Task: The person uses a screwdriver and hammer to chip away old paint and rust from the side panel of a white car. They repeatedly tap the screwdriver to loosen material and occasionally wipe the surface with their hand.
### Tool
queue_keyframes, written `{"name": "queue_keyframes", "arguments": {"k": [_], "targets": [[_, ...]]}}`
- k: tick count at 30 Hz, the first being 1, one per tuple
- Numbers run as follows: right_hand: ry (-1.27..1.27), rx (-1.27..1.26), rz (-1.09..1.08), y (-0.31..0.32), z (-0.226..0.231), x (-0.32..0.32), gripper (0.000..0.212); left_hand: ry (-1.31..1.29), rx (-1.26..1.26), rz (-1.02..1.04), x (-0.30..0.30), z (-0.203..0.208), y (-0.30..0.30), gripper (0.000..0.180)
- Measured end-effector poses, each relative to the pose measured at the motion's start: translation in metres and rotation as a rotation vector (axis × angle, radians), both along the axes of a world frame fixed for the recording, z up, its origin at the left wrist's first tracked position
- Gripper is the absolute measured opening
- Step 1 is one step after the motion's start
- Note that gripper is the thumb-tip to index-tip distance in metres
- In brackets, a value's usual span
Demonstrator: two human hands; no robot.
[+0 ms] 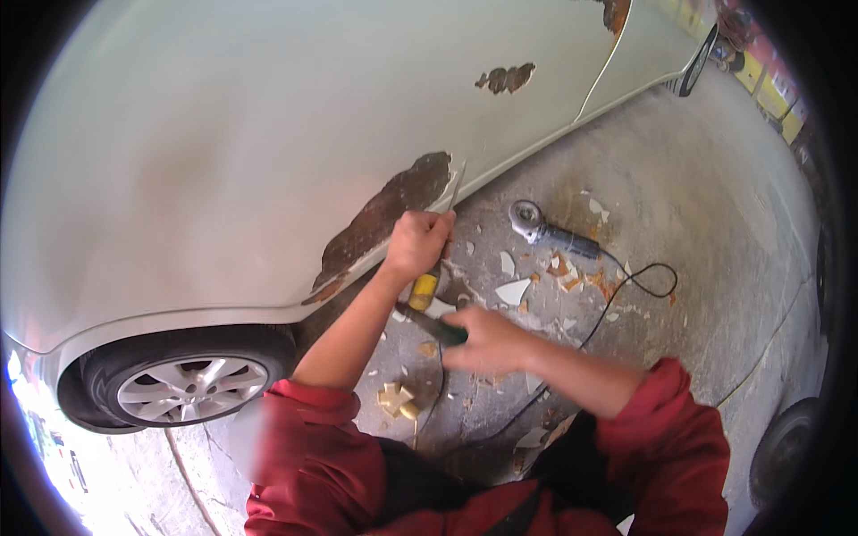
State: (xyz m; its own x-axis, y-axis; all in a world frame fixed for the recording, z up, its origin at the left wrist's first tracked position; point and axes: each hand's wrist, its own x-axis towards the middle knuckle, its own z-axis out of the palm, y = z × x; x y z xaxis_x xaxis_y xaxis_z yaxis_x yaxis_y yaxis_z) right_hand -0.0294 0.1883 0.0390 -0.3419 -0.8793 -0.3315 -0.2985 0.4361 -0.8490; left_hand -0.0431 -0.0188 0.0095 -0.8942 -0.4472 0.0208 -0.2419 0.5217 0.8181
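Note:
My left hand (421, 243) is closed around a chisel with a yellow-and-black handle (424, 290). Its narrow blade (458, 185) points up against the car's lower side, beside a large brown patch of bared metal (384, 214). In my right hand (487, 340) is a dark tool with a green grip (450, 333), blurred by motion. The tool's dark end lies close to the butt of the chisel handle; whether they touch, I cannot tell. Around the bared patch stretches the pale car body (268, 170).
An angle grinder (554, 234) lies on the concrete to the right, its black cord (612, 299) looping back toward me. Broken filler flakes (514, 290) litter the floor. A yellowish crumpled piece (396, 399) sits near my knees. The car's wheel (192, 389) is at left.

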Motion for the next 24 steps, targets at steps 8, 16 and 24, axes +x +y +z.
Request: {"name": "queue_keyframes", "arguments": {"k": [8, 16, 24], "targets": [[0.047, 0.148, 0.289, 0.019, 0.004, -0.014, 0.039, 0.007, 0.169, -0.053, -0.016, -0.012, 0.007, 0.049], [0.058, 0.139, 0.375, 0.022, 0.002, -0.022, 0.039, -0.001, 0.163, 0.028, 0.018, -0.024, 0.011, 0.047], [-0.081, 0.022, 0.332, 0.012, 0.007, -0.028, 0.043, 0.027, 0.11, 0.049, 0.028, -0.001, 0.01, 0.049]]}}
